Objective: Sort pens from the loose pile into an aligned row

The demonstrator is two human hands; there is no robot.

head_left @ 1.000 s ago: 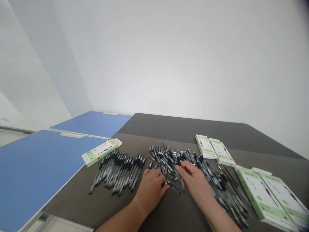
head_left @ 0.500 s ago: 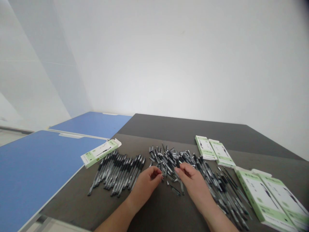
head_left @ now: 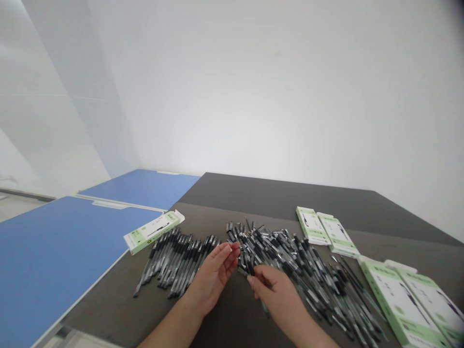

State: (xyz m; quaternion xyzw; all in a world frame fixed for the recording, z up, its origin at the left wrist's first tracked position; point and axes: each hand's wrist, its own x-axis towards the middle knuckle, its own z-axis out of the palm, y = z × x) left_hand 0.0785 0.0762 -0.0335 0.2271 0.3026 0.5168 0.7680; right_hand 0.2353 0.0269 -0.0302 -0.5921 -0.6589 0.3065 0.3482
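Black pen (head_left: 266, 310) stays pinched in the right hand (head_left: 279, 290). Left hand (head_left: 208, 282) has turned palm inward; I cannot tell its hold.

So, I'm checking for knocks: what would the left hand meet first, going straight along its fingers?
The left hand would probably meet the middle pile of pens first; hand height is unclear.

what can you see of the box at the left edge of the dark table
The box is white and pale green, seemingly card, with a dark pen picture on top and a white flap sticking out at its far end. It lies slantwise at the left edge of the dark table, beside a row of pens; contact is unclear.
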